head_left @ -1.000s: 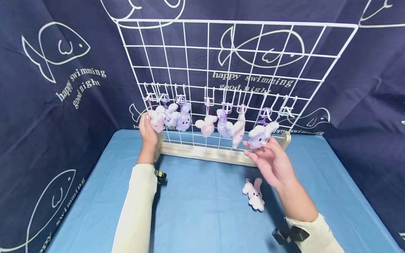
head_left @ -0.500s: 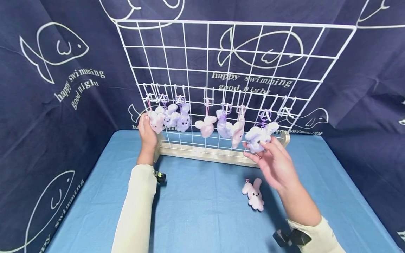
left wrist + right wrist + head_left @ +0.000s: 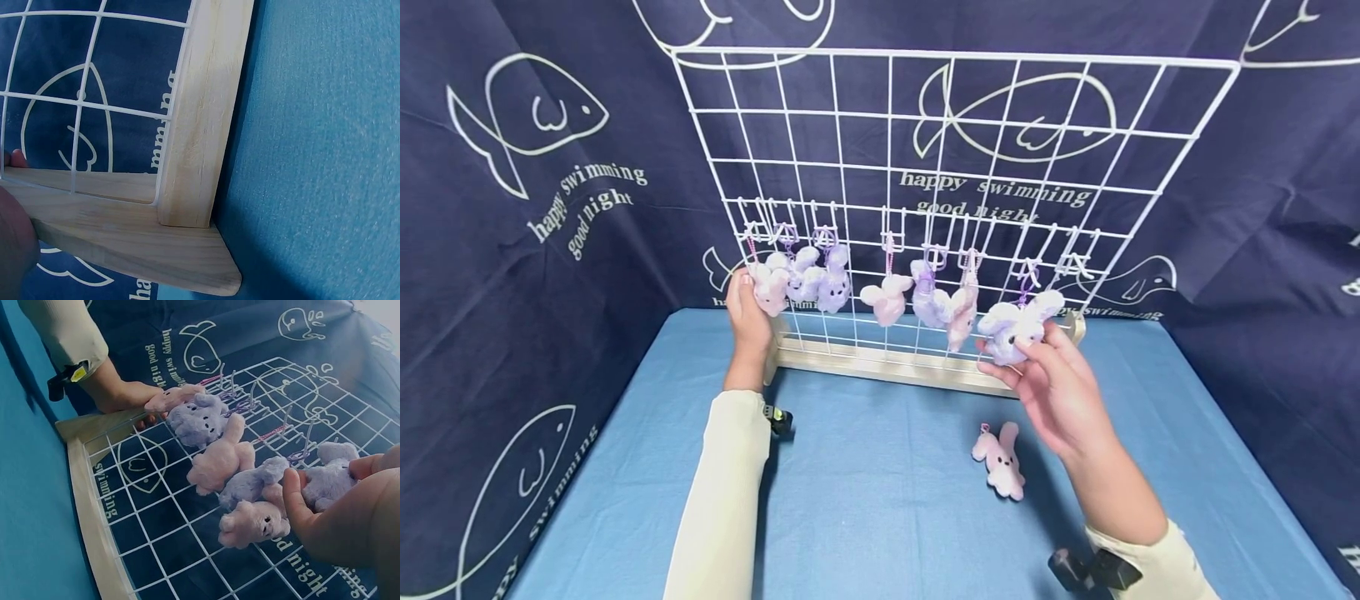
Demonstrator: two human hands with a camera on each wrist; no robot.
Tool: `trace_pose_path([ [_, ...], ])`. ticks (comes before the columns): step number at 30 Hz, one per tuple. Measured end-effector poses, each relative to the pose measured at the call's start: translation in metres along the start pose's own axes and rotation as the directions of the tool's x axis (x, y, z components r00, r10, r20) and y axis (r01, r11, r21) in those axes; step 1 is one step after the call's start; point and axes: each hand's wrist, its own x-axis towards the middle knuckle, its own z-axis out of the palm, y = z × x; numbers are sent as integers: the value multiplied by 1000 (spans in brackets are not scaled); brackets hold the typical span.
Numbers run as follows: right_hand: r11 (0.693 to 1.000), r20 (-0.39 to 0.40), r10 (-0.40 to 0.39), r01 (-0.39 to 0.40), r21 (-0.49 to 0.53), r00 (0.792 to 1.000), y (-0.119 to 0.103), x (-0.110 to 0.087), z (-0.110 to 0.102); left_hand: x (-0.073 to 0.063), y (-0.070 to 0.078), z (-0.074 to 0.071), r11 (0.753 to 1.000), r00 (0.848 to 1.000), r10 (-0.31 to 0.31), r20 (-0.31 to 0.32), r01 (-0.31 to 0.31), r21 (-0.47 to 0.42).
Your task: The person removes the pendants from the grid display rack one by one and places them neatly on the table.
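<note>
My right hand [image 3: 1060, 392] pinches a purple plush bunny keychain [image 3: 1018, 329] between thumb and fingers at the right of a white wire grid rack [image 3: 955, 57]. The bunny's purple strap reaches up to a hook; its ears point upward. In the right wrist view the thumb and fingers lie on either side of the purple bunny [image 3: 328, 478]. My left hand [image 3: 749, 321] grips the rack's left end, beside a hanging pink bunny [image 3: 771, 290]. The left wrist view shows its thumb [image 3: 14, 234] at the wooden foot [image 3: 125, 231], fingertips behind the wires.
Several pink and purple bunnies hang on hooks along the grid, such as a middle pink bunny [image 3: 886, 300]. One pink bunny [image 3: 1000, 462] lies on the blue tablecloth [image 3: 850, 500] in front of the rack. Dark fish-print cloth [image 3: 550, 275] stands around the sides and back.
My right hand has drawn the purple bunny slightly down and toward me, and its strap looks straighter. The left hand keeps its hold on the rack.
</note>
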Motion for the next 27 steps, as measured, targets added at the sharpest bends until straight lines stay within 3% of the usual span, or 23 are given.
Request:
trace_pose_path([
  [7,997,-13,-11,11,-72,1000,-3,-3,5,1,-2,-1,1000,1000,-1,-8,1,-4],
  [14,989,-38,-40,34,-142,998,-4,-7,9,1,0,0,999,999,6,-33,-4,48],
  [22,981,-134,-27,1,-197,991,-3,-13,14,-9,29,8,1000,1000,2,-19,-2,20],
  [27,967,-149,-34,-5,-254,988,-5,-15,15,-10,33,10,1000,1000,5,-18,-4,3],
])
